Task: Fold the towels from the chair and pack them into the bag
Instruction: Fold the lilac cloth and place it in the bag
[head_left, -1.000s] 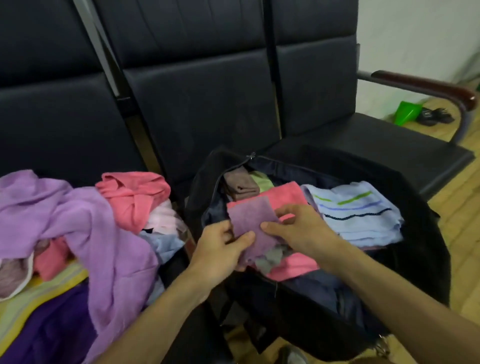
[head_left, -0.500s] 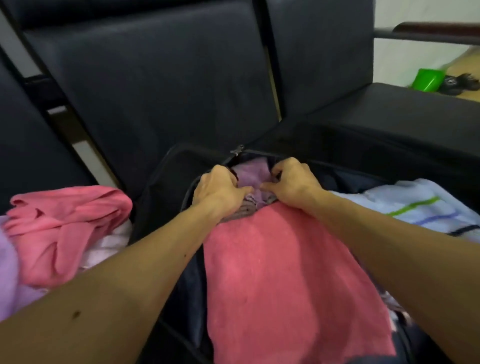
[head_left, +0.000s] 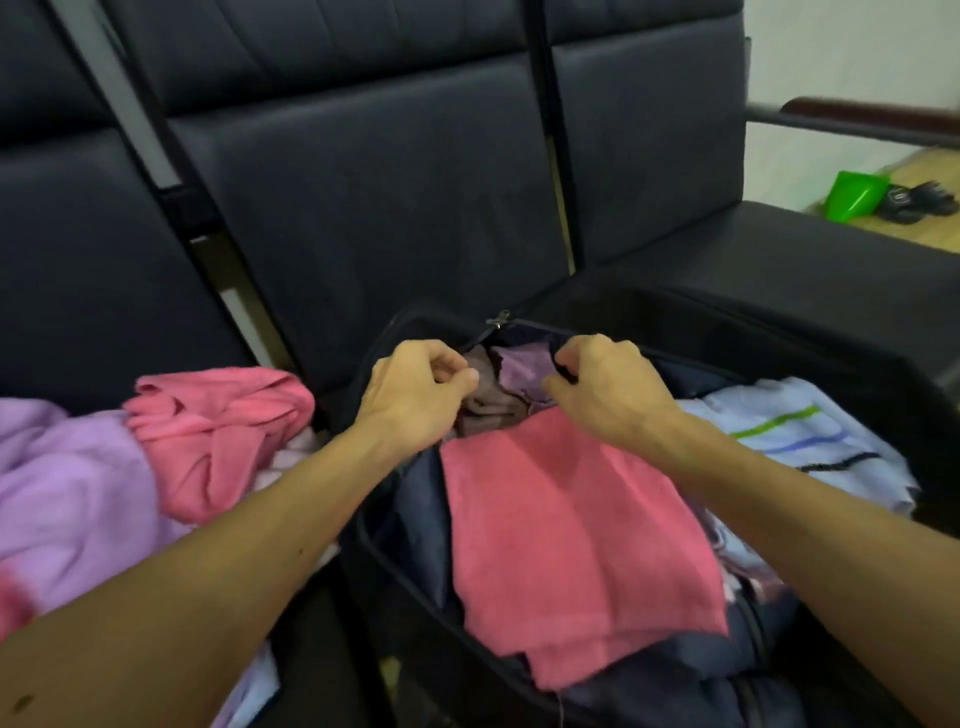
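Both hands were in at the far end of the open black bag (head_left: 779, 332), which sat on the dark chairs (head_left: 374, 208). The left hand (head_left: 415, 387) was curled with fingers pinched together, resting right against a brownish towel (head_left: 485, 400); honestly couldn't tell if its grip actually had cloth in it. The right hand (head_left: 605, 387) was clenched too, thumb and fingers pinching at the near edge of the small purple towel (head_left: 522, 371), which was tucked just under the zipper pull (head_left: 497, 319). Nearer the camera, a folded pink towel (head_left: 566, 535) lay flat in the bag, and a light blue striped towel (head_left: 800, 441) sat to its right, partly under the right forearm. Off to the left on the chair seat, the unfolded pile was there: a crumpled pink towel (head_left: 218, 431) on top of a big lavender towel (head_left: 67, 493). Far right on the floor, a green cup (head_left: 854, 193) lay beside some dark sandals (head_left: 919, 200).
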